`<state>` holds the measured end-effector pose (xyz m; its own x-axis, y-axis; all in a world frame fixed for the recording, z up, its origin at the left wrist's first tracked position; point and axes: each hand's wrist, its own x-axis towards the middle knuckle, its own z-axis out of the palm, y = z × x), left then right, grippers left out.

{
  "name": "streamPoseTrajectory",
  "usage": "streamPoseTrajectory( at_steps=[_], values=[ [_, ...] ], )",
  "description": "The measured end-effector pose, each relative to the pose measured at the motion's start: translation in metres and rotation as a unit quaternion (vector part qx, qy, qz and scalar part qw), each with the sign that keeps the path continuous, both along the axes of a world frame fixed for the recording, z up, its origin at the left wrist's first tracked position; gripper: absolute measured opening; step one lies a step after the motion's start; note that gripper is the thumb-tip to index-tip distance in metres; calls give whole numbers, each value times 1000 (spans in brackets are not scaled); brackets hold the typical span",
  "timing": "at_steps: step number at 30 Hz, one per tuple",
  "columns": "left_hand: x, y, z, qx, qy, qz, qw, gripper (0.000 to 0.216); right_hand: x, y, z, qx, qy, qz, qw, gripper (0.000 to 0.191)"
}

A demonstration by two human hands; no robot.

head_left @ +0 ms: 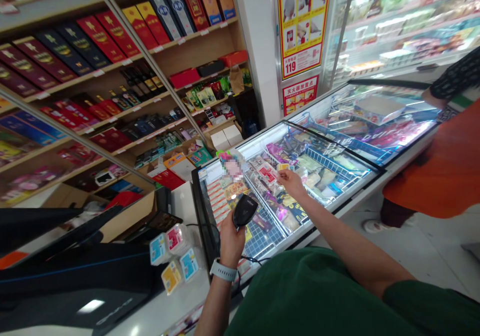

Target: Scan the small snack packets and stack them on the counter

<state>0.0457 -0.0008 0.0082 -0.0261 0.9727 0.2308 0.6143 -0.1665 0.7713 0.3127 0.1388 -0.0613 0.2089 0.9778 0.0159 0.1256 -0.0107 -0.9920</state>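
My left hand [229, 241], wearing a watch with a pale band, is wrapped round a black barcode scanner [245, 210] above the near end of a glass-topped freezer [262, 248]. Over the glass, farther right, my right hand [292, 184] has its fingers curled and pinched together. Right by those fingertips are a red-and-white packet [267, 173] and a small yellow-labelled pack [285, 167]; whether the fingers grip either one cannot be made out. A colourful, partly blurred-out package [231, 167] lies just beyond the scanner.
Several clear tubs with coloured labels [189, 263] stand on the white counter [150, 316] at left, beside a dark monitor-like machine [75, 286]. Shelves of boxed bottles [101, 36] line the wall. A person in orange [438, 171] stands at the freezer's right side.
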Motion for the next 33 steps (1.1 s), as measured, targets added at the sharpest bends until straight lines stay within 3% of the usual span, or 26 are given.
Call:
streamPoseTrajectory(
  at_steps=[33],
  values=[
    [-2, 3, -3, 11, 25, -1, 1000, 49, -5, 4, -11, 22, 12, -14, 1000, 22]
  ],
)
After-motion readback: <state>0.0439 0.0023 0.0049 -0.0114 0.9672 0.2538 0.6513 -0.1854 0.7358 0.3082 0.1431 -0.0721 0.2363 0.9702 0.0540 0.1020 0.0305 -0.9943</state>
